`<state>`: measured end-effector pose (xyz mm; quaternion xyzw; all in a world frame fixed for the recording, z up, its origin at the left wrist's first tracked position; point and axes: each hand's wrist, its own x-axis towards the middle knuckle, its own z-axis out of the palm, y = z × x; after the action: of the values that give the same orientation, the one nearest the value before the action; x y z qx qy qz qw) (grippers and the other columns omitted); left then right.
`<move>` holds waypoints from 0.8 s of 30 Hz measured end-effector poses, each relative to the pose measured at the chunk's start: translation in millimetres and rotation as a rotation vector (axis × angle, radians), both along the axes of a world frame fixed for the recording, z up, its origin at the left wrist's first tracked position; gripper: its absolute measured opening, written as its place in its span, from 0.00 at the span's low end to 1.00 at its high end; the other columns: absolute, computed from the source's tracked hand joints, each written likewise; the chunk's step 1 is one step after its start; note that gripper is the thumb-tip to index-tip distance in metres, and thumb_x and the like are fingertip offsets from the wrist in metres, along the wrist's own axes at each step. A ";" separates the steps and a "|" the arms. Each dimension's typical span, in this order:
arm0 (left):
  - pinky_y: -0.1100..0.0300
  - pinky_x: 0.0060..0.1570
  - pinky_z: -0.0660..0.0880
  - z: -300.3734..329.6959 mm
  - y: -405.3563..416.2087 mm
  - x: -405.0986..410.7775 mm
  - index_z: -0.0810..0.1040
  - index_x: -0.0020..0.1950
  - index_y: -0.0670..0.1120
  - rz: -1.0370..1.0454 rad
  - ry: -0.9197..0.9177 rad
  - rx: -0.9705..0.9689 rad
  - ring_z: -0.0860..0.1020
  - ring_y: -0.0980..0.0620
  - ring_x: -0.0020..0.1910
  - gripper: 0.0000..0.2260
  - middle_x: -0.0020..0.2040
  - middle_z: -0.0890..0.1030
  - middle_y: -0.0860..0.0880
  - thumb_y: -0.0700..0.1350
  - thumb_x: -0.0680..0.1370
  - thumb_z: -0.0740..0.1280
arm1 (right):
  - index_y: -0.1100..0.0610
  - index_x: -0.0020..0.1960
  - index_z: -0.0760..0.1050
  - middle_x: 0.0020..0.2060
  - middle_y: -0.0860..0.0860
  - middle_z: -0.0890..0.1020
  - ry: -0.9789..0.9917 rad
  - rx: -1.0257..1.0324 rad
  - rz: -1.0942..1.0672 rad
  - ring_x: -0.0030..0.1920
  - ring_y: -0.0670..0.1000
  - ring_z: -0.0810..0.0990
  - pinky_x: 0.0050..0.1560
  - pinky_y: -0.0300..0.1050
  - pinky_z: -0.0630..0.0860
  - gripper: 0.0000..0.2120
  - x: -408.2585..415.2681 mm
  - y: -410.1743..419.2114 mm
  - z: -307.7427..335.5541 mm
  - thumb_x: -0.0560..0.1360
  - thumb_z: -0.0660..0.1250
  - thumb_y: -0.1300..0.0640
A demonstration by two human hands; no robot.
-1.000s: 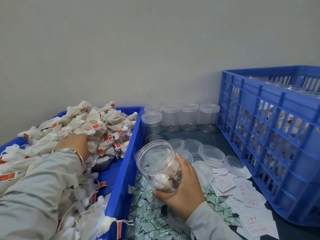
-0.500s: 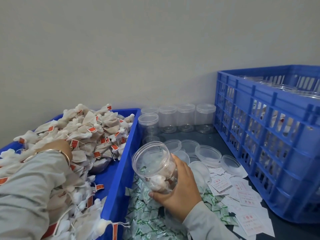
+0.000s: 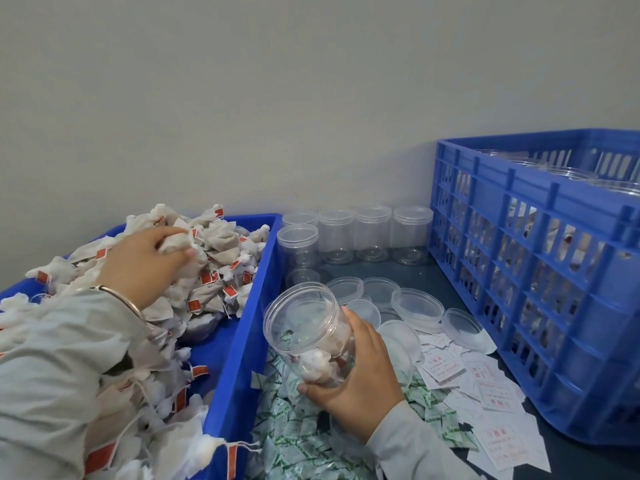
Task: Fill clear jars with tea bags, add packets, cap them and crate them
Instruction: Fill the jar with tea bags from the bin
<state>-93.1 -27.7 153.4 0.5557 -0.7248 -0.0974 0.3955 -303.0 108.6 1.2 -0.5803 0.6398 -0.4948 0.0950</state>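
Head view: your right hand (image 3: 360,372) grips a tilted jar (image 3: 308,337), open mouth up-left, a few tea bags inside, over the green packets (image 3: 298,434). Left hand (image 3: 145,261) in the bin (image 3: 242,344), fingers apparently pinching one bag (image 3: 175,242).

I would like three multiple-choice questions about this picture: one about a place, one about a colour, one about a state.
1. Where is the left hand?
A. on the tea bags
B. inside the crate
C. on a loose lid

2. What colour is the crate?
A. green
B. blue
C. grey

3. The jar in the right hand is:
A. capped
B. empty
C. open, partly filled

Answers:
1 A, its fingers grip a tea bag in the tray.
2 B, its slatted walls are blue.
3 C, no lid, a few tea bags inside.
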 end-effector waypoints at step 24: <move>0.75 0.47 0.73 -30.1 63.3 -57.7 0.78 0.44 0.59 -0.745 -0.275 0.076 0.77 0.67 0.45 0.12 0.42 0.81 0.61 0.41 0.72 0.71 | 0.54 0.72 0.62 0.59 0.43 0.70 0.026 -0.049 -0.012 0.60 0.45 0.68 0.63 0.39 0.67 0.50 7.4 -1.1 -0.4 0.53 0.74 0.42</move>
<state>-150.8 35.6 123.3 0.2768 -0.9188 -0.1858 0.2114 -295.6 107.5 0.8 -0.5850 0.6322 -0.5033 0.0691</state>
